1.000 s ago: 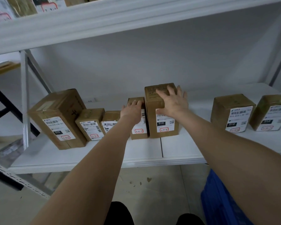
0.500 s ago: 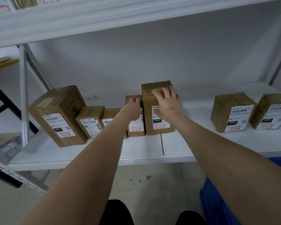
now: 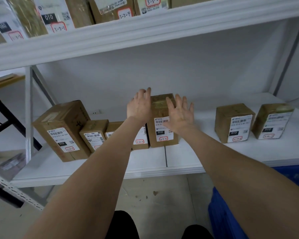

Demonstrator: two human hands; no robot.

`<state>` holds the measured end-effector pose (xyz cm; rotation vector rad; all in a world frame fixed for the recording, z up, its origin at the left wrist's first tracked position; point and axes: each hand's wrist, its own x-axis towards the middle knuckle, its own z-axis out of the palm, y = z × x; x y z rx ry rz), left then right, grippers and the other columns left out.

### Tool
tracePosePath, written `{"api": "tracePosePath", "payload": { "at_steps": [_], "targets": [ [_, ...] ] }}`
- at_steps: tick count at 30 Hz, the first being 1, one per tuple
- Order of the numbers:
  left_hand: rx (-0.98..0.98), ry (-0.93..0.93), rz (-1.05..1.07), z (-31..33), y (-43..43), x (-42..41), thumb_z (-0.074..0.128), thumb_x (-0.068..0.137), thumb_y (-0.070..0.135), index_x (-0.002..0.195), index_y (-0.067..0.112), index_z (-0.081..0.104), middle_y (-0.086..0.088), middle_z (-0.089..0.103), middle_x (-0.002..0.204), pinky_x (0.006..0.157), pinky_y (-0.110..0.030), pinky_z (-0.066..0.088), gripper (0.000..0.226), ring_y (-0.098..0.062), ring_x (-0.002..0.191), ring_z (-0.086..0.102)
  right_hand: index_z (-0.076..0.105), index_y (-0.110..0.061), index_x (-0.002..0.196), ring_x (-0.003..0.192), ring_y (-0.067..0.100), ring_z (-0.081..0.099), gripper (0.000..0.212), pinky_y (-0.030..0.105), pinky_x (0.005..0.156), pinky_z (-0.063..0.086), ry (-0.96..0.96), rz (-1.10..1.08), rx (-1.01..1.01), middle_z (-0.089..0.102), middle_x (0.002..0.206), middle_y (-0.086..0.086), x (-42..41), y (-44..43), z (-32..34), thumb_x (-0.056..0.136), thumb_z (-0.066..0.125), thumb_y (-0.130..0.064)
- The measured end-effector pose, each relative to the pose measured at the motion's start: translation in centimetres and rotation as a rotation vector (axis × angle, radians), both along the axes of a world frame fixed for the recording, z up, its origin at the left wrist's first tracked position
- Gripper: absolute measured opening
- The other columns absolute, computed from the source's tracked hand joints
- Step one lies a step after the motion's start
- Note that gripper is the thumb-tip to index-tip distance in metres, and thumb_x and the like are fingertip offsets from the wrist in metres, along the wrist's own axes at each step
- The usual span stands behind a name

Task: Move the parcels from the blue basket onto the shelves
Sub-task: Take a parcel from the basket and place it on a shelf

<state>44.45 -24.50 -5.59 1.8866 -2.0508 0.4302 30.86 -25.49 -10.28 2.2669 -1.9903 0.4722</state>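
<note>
A tall brown parcel point(image 3: 160, 135) with a white label stands upright on the white shelf point(image 3: 179, 163), in the middle of a row of parcels. My left hand point(image 3: 140, 106) hovers at its upper left with fingers spread, holding nothing. My right hand point(image 3: 179, 114) is open in front of the parcel's upper right, fingers apart, off the box. A smaller parcel point(image 3: 141, 140) sits against its left side, mostly hidden by my left arm. The blue basket point(image 3: 231, 213) shows at the lower right on the floor; its inside is out of view.
Left along the row stand a large tilted parcel point(image 3: 62, 131) and two small ones point(image 3: 93, 135). Two more parcels point(image 3: 235, 123) point(image 3: 273, 120) sit to the right. The upper shelf point(image 3: 145, 31) carries several labelled parcels. A white upright post point(image 3: 28, 114) stands at the left.
Both hands have lifted off the parcels and opened; the right hand was gripping the tall parcel's top, the left was on the smaller one. The tall parcel now stands alone.
</note>
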Motion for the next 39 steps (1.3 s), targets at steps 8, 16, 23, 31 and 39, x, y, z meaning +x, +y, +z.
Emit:
{"api": "tracePosePath", "payload": {
  "at_steps": [8, 16, 23, 31, 39],
  "targets": [
    [0.145, -0.088, -0.304, 0.0, 0.3, -12.9, 0.054, 0.086, 0.0, 0.147, 0.013, 0.025, -0.007, 0.022, 0.151, 0.105, -0.038, 0.039, 0.068, -0.025, 0.138, 0.027, -0.001, -0.022, 0.154, 0.148, 0.036, -0.006, 0.094, 0.052, 0.119, 0.005, -0.009, -0.148, 0.019, -0.004, 0.161, 0.011, -9.3, 2.1, 0.1, 0.088, 0.06, -0.049],
    [0.334, -0.033, -0.46, -2.7, 0.3, -24.8, 0.058, 0.087, 0.008, 0.147, 0.015, 0.026, -0.006, 0.012, 0.156, 0.11, -0.039, 0.029, 0.069, -0.024, 0.143, 0.02, -0.001, -0.023, 0.153, 0.147, 0.035, -0.011, 0.093, 0.051, 0.119, 0.001, -0.117, -0.403, 0.102, -0.01, 0.161, 0.013, -20.6, 4.3, -2.2, 0.088, 0.064, -0.038],
    [0.334, -0.136, -0.499, -4.2, -1.8, -28.0, 0.054, 0.087, 0.006, 0.141, 0.011, 0.03, -0.009, 0.02, 0.152, 0.104, -0.041, 0.037, 0.06, -0.025, 0.141, 0.024, -0.001, -0.024, 0.153, 0.147, 0.036, -0.008, 0.087, 0.052, 0.118, 0.001, -0.211, -0.532, 0.111, -0.009, 0.161, 0.013, -24.9, 2.9, -4.0, 0.091, 0.06, -0.027],
    [0.346, -0.206, -0.506, -5.3, -4.8, -30.7, 0.056, 0.091, 0.014, 0.148, 0.012, 0.018, -0.012, 0.014, 0.155, 0.11, -0.039, 0.028, 0.069, -0.03, 0.143, 0.017, 0.0, -0.032, 0.153, 0.146, 0.04, -0.01, 0.091, 0.053, 0.119, 0.005, -0.341, -0.634, 0.068, -0.018, 0.159, 0.015, -28.3, 0.0, -3.9, 0.089, 0.065, -0.026],
    [0.418, -0.326, -0.366, -8.1, -7.1, -30.9, 0.062, 0.087, 0.022, 0.149, 0.026, 0.01, -0.023, 0.02, 0.148, 0.1, -0.05, 0.035, 0.081, -0.039, 0.134, 0.026, -0.002, -0.045, 0.15, 0.145, 0.043, -0.012, 0.113, 0.059, 0.115, 0.014, -0.409, -0.662, 0.174, -0.028, 0.156, 0.01, -30.6, -3.5, -4.4, 0.075, 0.081, -0.033]
  ]
}}
